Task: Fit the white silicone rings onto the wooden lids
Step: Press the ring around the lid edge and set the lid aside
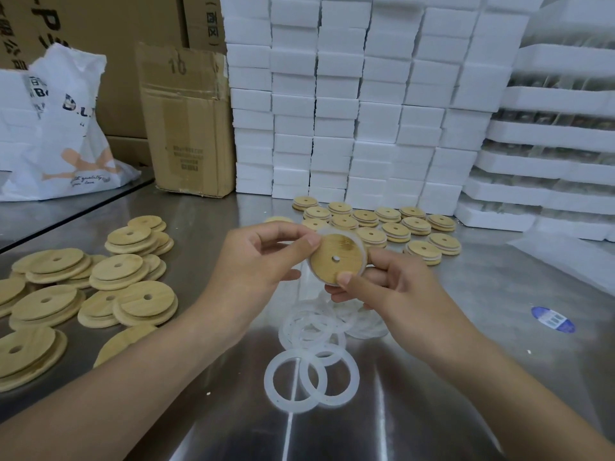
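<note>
Both hands hold one round wooden lid (336, 252) with a small centre hole, above the middle of the metal table (482, 327). A white silicone ring (365, 245) shows around the lid's upper and right rim. My left hand (266, 257) pinches the lid's upper left edge. My right hand (382, 281) grips its lower right edge, thumb on the wood. Several loose white rings (312, 361) lie on the table below the hands. A pile of bare wooden lids (83, 287) lies at the left. Several lids with rings (392, 227) lie in rows beyond the hands.
Stacks of white foam boxes (349, 104) stand behind the rows of lids. A worn cardboard box (186, 124) and a white plastic bag (63, 134) sit at the back left. Foam trays (549, 168) pile up at the right. A blue sticker (552, 319) lies on the table at the right.
</note>
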